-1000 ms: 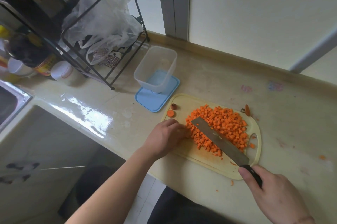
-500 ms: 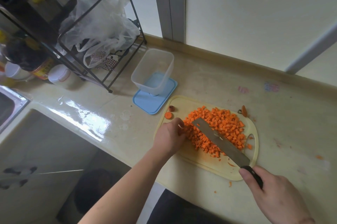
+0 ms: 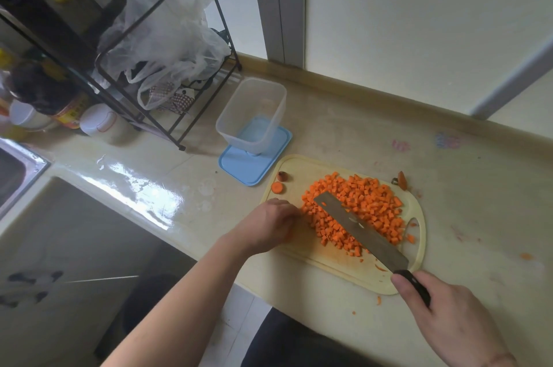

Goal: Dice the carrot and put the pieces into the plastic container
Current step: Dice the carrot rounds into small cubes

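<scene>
A heap of diced carrot [image 3: 365, 205] covers the middle of a pale yellow cutting board [image 3: 338, 265]. My right hand [image 3: 446, 315] grips the black handle of a knife [image 3: 359, 226], whose flat blade lies over the heap, pointing far-left. My left hand [image 3: 269, 223] rests on the board at the heap's left edge, its fingertips curled against the pieces. A clear plastic container [image 3: 254, 112] stands empty on its blue lid [image 3: 239, 166], just beyond the board's far-left corner. A round carrot slice [image 3: 277, 187] and a carrot end [image 3: 281, 176] lie on that corner.
A black wire rack [image 3: 167, 73] with plastic bags stands at the back left, jars beside it. A sink edge [image 3: 18, 169] shows at far left. Another carrot end [image 3: 402, 180] lies off the board's far side. The counter's front edge runs under my arms.
My left hand has slid a little along the heap's left edge, staying against the pieces. The knife blade stays over the heap, hardly moved.
</scene>
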Action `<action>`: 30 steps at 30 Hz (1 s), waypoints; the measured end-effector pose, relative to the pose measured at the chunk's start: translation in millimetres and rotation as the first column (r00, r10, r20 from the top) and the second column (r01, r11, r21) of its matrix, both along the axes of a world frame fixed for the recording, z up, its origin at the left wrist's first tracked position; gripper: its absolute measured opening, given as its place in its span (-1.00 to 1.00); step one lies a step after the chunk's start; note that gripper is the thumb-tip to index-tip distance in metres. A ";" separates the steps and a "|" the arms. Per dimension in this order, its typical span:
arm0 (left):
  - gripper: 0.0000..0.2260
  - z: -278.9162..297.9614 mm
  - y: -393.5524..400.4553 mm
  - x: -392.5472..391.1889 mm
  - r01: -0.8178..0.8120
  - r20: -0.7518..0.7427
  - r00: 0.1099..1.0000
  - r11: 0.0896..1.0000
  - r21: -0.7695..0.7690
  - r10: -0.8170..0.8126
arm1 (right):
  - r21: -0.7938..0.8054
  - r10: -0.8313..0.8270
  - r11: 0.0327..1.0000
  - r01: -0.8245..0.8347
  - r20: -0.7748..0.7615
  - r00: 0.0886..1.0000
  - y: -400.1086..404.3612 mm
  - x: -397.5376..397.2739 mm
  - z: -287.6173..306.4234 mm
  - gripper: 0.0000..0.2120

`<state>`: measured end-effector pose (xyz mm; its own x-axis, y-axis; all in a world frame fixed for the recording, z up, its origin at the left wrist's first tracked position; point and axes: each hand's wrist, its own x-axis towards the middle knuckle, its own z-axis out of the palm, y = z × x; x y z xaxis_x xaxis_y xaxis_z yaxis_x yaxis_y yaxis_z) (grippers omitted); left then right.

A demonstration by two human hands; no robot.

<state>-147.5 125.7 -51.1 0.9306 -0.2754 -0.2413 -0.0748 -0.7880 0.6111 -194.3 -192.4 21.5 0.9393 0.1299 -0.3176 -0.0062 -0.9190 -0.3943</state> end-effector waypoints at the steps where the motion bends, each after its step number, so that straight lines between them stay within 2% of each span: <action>1: -0.69 0.8 3.4 -2.1 0.019 -0.012 1.000 1.000 -0.016 -0.020 | -0.001 -0.003 1.000 0.003 0.004 1.000 -0.1 -0.5 -1.5 -0.38; 5: -0.58 1.2 13.4 -19.9 0.085 0.087 0.993 0.995 -0.045 -0.081 | -0.005 -0.002 1.000 0.002 0.032 0.999 0.5 -2.4 -6.2 -0.26; 9: -0.52 -5.2 17.2 -28.0 0.042 0.109 0.993 0.998 -0.039 -0.037 | -0.019 0.014 1.000 -0.013 0.011 1.000 1.9 -3.6 -9.8 -0.12; 13: -0.52 -8.7 27.6 -35.2 -0.031 0.116 0.992 0.996 -0.084 0.041 | -0.034 0.017 0.999 -0.017 -0.005 1.000 5.6 -4.4 -7.0 -0.13; 18: -0.54 -16.9 30.2 -42.7 -0.036 0.162 0.986 0.997 -0.069 0.047 | -0.038 -0.003 0.999 0.002 -0.028 1.000 8.3 -5.0 -8.0 -0.12; 21: -0.53 -24.1 26.1 -49.6 -0.128 0.232 0.962 0.988 -0.083 0.144 | -0.003 0.000 1.000 0.000 -0.056 0.998 11.2 -5.9 -10.2 -0.15; 24: -0.49 -33.1 19.2 -58.5 -0.197 0.291 0.931 0.975 -0.103 0.219 | 0.098 -0.010 0.995 0.021 -0.116 0.993 18.4 -7.0 -14.5 -0.17; 27: -0.55 -36.5 14.3 -60.9 -0.182 0.306 0.927 0.974 -0.139 0.217 | 0.224 -0.003 0.973 0.053 -0.219 0.976 31.9 -7.3 -17.8 -0.35; 30: -0.73 -36.0 14.6 -53.9 -0.083 0.316 0.940 0.985 -0.151 0.127 | 0.271 0.024 0.960 0.070 -0.331 0.943 44.4 -4.9 -24.4 -0.49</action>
